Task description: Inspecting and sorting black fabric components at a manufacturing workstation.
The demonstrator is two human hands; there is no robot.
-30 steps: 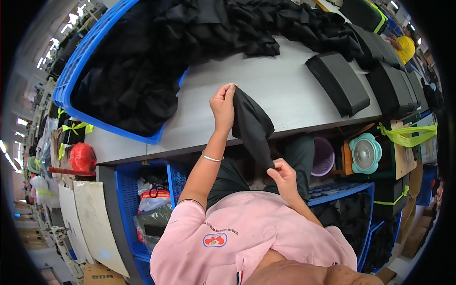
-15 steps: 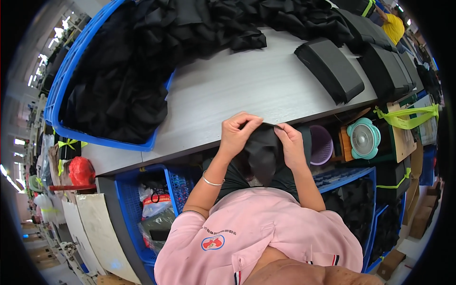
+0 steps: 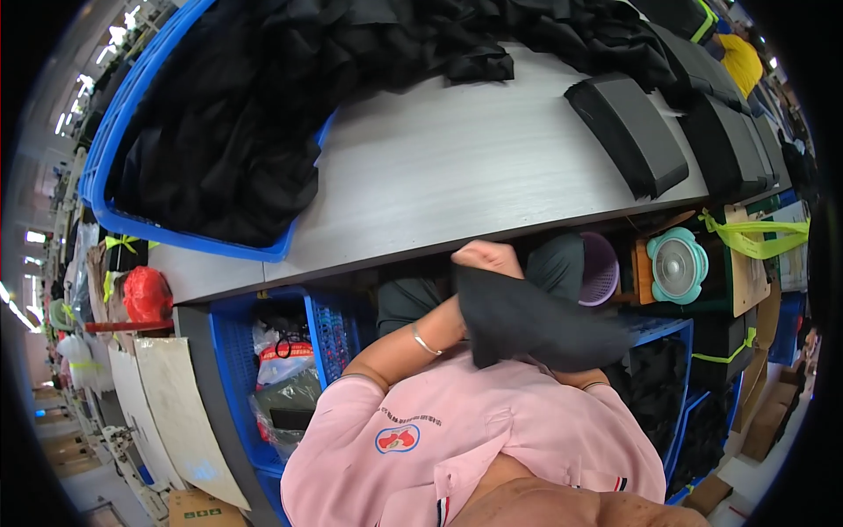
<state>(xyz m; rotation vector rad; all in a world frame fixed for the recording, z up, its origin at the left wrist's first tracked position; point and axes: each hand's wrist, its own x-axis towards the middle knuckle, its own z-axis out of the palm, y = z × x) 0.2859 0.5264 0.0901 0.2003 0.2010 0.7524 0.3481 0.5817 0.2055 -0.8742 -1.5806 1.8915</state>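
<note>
A piece of black cloth (image 3: 527, 321) is spread over my lap and lower chest, its right end smeared by motion. At its upper left edge a closed, blurred hand (image 3: 490, 256) shows; it appears to be my left hand, holding the cloth, though the cloth covers the wrist. My left forearm, with a silver bangle (image 3: 428, 340), runs up to the cloth's left edge. The cloth hides my right hand and most of that forearm. Beyond my hands lies the grey table (image 3: 421, 176).
On the table's left stands a blue crate (image 3: 189, 250) heaped with black cloth pieces. Stacked black pieces (image 3: 628, 136) lie at right. Below the table are a blue basket (image 3: 226, 378) at left, a purple basket (image 3: 600, 268) and a small turquoise fan (image 3: 679, 263) at right. A person in yellow (image 3: 742, 61) is far right.
The cloth hung between both hands near the table edge; now it is swung up toward me and to the right, across the forearms. My right hand has gone out of sight behind it.
</note>
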